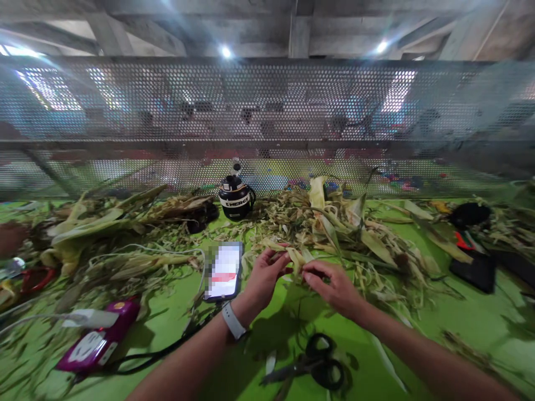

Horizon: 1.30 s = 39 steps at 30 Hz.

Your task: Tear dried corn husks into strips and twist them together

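Between my two hands is a pale yellow-green corn husk strip (pixel 296 259), bent or folded over above the green table. My left hand (pixel 267 273), with a light watch strap at the wrist, pinches the strip's left side. On the other side, the fingertips of my right hand (pixel 332 284) close on the strip's right edge. Black-handled scissors (pixel 321 362) lie on the table below my hands. A phone (pixel 224 271) with a lit screen rests just left of my left hand. Behind my hands rises a heap of dried husks (pixel 334 223).
A black jug marked ENERGY (pixel 236 199) stands near the perforated metal screen (pixel 267 122). More husks (pixel 104 234) spread at left. A purple power bank (pixel 100 340) with a white cable lies front left. At right are a dark phone (pixel 474 272) and a red-handled tool (pixel 463 240).
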Available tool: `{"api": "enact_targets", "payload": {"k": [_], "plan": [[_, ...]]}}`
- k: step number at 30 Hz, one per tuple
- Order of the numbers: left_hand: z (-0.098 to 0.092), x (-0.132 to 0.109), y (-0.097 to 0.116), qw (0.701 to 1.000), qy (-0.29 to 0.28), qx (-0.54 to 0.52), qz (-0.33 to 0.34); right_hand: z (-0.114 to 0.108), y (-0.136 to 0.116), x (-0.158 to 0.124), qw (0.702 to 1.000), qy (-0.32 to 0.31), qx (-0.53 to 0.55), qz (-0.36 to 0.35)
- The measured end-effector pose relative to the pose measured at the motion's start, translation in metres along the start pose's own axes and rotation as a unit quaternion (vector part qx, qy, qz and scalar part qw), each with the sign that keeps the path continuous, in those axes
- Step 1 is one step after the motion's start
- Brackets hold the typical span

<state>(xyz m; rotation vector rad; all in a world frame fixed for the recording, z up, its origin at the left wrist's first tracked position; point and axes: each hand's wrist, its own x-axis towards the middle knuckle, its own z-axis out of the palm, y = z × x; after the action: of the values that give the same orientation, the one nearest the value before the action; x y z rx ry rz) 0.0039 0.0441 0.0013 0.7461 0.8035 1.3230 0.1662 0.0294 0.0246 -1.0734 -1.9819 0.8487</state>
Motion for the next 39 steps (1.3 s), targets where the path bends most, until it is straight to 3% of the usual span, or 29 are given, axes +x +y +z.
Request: {"api": "enact_targets", "payload": {"k": [2,4,11,17,20,25,28,32,39], "plan": [[0.001,-0.001,0.001,1.000,-0.008,-0.012,-0.012,-0.005,-0.001,0.000,0.991,0.103,-0.077,-0.037],[0.002,-0.002,0.001,0.999,-0.026,-0.022,-0.023,-0.007,0.000,0.002,0.980,0.152,-0.120,-0.050],[0.002,-0.003,0.005,0.988,-0.071,-0.099,-0.099,-0.007,0.010,0.003,0.987,0.070,-0.131,-0.058],[0.003,-0.004,0.010,0.994,-0.066,0.034,-0.080,-0.011,0.011,0.007,0.991,0.048,-0.123,-0.037],[0.004,-0.004,0.012,0.993,-0.063,0.047,-0.083,-0.014,0.010,0.008,0.991,0.053,-0.121,-0.031],[0.005,-0.003,0.012,0.995,-0.039,0.040,-0.078,-0.013,0.014,0.006,0.955,0.115,-0.246,-0.119],[0.004,-0.003,0.010,0.996,-0.038,0.035,-0.074,-0.009,0.018,0.005,0.942,0.087,-0.295,-0.130],[0.003,-0.003,0.009,0.995,-0.042,0.053,-0.077,-0.008,0.020,0.005,0.953,0.058,-0.276,-0.112],[0.002,-0.002,0.010,0.988,-0.082,0.121,-0.042,-0.013,0.016,0.008,0.986,0.019,-0.163,-0.003]]}}
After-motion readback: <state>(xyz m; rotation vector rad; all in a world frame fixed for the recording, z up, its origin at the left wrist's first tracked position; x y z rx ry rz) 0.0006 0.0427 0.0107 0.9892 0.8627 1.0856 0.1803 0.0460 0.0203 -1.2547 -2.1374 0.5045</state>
